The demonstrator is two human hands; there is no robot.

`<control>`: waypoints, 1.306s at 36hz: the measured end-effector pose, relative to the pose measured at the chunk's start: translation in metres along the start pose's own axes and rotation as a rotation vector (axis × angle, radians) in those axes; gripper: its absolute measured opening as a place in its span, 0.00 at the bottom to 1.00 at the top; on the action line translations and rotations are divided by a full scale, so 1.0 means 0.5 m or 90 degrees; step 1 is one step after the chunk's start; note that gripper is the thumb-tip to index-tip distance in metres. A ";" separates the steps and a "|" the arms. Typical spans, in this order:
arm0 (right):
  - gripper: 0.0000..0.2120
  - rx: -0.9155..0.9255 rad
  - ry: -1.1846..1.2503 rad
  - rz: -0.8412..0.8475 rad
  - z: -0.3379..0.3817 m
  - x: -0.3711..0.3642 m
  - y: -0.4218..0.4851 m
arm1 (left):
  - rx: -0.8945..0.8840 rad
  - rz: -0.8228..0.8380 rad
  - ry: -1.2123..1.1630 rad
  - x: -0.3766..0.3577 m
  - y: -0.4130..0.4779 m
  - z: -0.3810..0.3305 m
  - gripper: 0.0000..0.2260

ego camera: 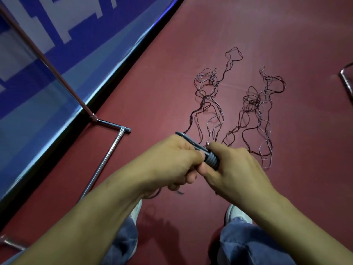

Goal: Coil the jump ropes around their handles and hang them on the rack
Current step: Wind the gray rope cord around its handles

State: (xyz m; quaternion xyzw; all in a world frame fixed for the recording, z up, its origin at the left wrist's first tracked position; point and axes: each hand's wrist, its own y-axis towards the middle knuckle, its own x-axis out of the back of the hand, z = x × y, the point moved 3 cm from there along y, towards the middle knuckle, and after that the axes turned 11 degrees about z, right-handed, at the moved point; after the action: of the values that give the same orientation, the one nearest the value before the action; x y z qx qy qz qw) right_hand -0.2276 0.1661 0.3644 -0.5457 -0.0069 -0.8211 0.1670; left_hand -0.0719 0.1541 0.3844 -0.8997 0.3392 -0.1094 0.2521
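Observation:
My left hand point(172, 159) grips the dark handles of a jump rope point(188, 143), whose loop end sticks out past my knuckles. Grey rope coils point(212, 161) wrap the handles between my two hands. My right hand point(235, 169) curls around the coiled part, its thumb pressed beside the windings. A short rope tail point(177, 191) hangs under my left hand. Several loose jump ropes lie tangled on the red floor in two piles, one point(208, 96) ahead and one point(257, 108) to its right. The chrome rack point(107, 155) stands on the left, its base bar on the floor.
A blue banner point(57, 60) with white lettering runs along the left, behind the rack's slanted pole point(47, 62). Another chrome frame piece point(346, 81) shows at the right edge. My jeans and white shoes point(236, 214) are below my hands.

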 end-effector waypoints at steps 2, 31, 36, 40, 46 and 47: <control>0.23 -0.013 0.007 0.012 -0.002 -0.003 0.003 | -0.005 -0.031 0.099 0.010 0.000 0.000 0.12; 0.20 0.177 0.136 0.290 0.059 0.017 -0.029 | -0.159 0.137 0.157 0.074 -0.012 0.004 0.03; 0.26 0.168 0.171 0.268 0.060 0.023 -0.031 | -0.160 0.136 0.048 0.071 0.002 0.016 0.03; 0.27 0.160 0.179 0.263 0.056 0.024 -0.033 | -0.146 0.174 -0.079 0.061 0.015 0.028 0.04; 0.25 0.159 0.307 0.227 0.053 0.030 -0.033 | -0.128 0.201 -0.206 0.046 0.032 0.039 0.05; 0.25 0.155 0.323 0.213 0.053 0.029 -0.032 | -0.123 0.194 -0.208 0.045 0.036 0.044 0.05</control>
State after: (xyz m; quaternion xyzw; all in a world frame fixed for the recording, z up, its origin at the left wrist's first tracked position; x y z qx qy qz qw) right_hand -0.2137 0.1825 0.3910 -0.2931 0.0263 -0.8852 0.3602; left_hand -0.0571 0.1360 0.3565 -0.8637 0.4347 0.1102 0.2300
